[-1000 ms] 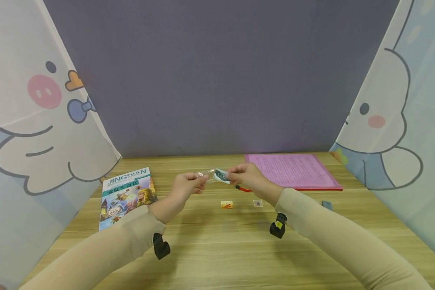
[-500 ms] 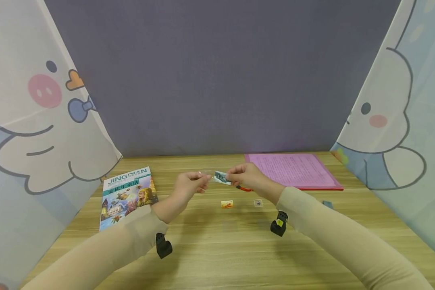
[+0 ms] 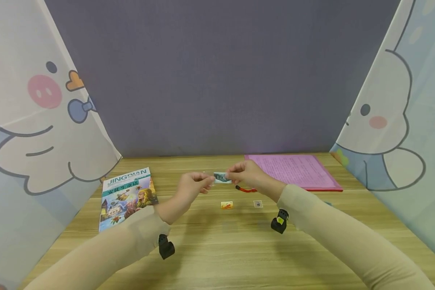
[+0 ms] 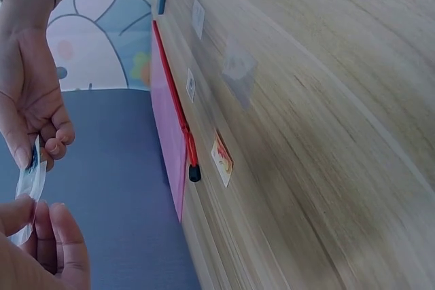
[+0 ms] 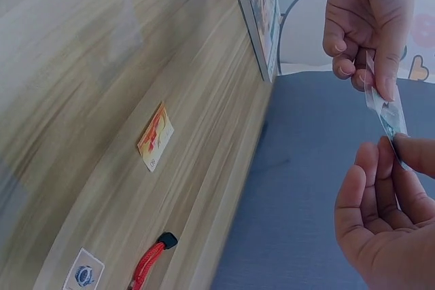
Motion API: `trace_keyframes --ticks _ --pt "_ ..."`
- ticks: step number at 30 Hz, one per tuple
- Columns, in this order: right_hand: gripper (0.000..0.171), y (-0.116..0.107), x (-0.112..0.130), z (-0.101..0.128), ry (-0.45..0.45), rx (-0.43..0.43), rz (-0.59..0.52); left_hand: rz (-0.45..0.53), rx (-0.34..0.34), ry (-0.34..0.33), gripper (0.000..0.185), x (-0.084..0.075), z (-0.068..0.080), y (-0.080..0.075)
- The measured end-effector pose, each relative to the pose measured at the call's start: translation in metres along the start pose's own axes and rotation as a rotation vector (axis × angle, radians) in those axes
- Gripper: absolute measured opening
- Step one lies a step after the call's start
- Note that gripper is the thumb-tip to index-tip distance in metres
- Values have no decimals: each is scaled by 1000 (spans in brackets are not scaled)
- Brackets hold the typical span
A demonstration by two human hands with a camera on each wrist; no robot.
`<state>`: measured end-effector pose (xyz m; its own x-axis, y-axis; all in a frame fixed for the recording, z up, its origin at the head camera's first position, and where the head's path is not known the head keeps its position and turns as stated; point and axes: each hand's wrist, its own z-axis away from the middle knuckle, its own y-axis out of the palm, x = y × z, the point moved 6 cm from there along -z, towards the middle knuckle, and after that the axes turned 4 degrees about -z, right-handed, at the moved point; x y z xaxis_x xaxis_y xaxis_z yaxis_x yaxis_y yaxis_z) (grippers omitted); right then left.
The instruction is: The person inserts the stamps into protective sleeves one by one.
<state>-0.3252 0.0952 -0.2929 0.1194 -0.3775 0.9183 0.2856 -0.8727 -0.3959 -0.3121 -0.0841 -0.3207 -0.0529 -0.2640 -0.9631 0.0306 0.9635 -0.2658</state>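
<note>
Above the table, a small green-and-white stamp (image 3: 222, 177) is held level between both hands. My right hand (image 3: 249, 175) pinches its right end between thumb and fingers. My left hand (image 3: 194, 184) pinches a clear plastic sleeve (image 5: 371, 93) at the stamp's left end, and the sleeve overlaps the stamp in the right wrist view. Below the hands an orange-and-yellow stamp (image 3: 226, 205) lies on the wood, with a white-edged stamp bearing a blue motif (image 5: 84, 273) to its right.
A pink zip folder (image 3: 293, 171) with a red zip pull (image 3: 245, 189) lies at the back right. At the left is an illustrated book (image 3: 128, 197). Clear sleeves (image 4: 239, 71) lie flat on the table (image 3: 221, 257). A small blue-grey block (image 4: 162, 0) sits at the right.
The stamp has turned from slanted to level, and my left hand has moved slightly right, closer to it. Less of the clear sleeve shows between the hands.
</note>
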Motion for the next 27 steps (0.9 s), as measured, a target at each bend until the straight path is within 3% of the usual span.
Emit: trace_keyframes --ticks 14,27 --pt "25 -2 -1 0 -21 12 -1 3 5 34 23 -3 0 5" --pt "25 -13 -4 2 -61 8 -126 55 6 40 23 -7 -1 7"
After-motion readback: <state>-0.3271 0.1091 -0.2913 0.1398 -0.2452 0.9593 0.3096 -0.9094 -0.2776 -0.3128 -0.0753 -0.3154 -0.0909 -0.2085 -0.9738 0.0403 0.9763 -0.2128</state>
